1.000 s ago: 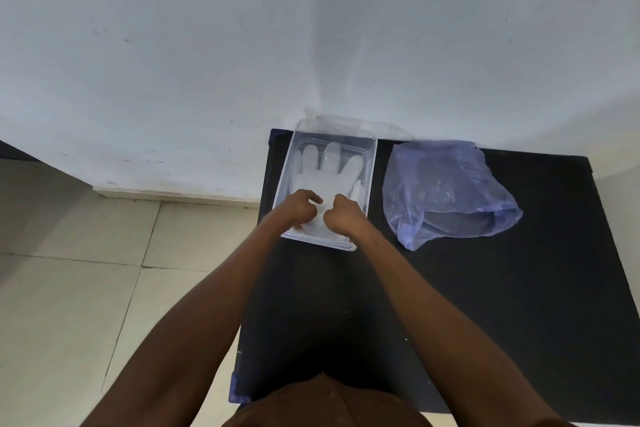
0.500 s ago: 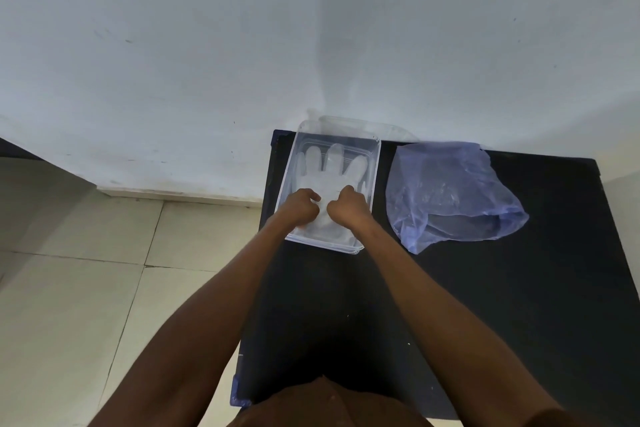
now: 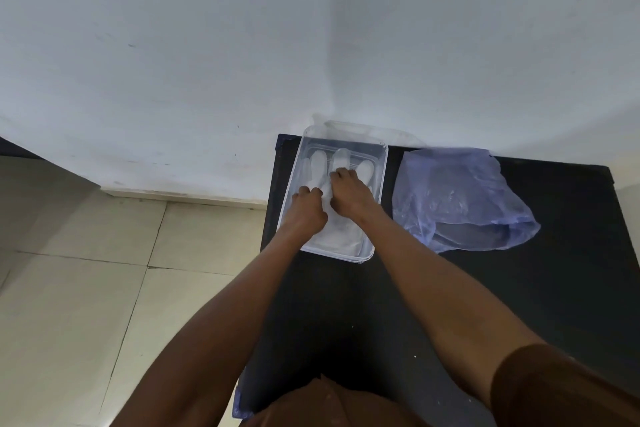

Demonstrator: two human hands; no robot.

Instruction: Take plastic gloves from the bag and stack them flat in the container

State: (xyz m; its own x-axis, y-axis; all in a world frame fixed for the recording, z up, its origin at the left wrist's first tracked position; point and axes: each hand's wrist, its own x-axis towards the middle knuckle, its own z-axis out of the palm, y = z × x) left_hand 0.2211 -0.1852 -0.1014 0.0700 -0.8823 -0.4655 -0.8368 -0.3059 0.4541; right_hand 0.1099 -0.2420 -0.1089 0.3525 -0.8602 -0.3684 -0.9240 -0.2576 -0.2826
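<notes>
A clear plastic container [image 3: 381, 170] stands at the back left of the black table [image 3: 519, 288]. A translucent white plastic glove [image 3: 337, 229] lies flat inside it, fingers pointing to the wall. My left hand [image 3: 308, 210] presses on the glove's palm near the container's left side, fingers curled. My right hand [image 3: 349, 194] lies flat on the glove, its fingertips at the base of the glove's fingers. A crumpled bluish plastic bag [image 3: 457, 198] lies on the table to the right of the container, its mouth toward me.
The table stands against a white wall [image 3: 311, 28]. Its left edge drops to a tiled floor [image 3: 86, 270]. The container's far rim touches the wall.
My right hand has slid forward along the glove toward its fingers. My left hand has stayed on the glove's palm area, moving slightly forward.
</notes>
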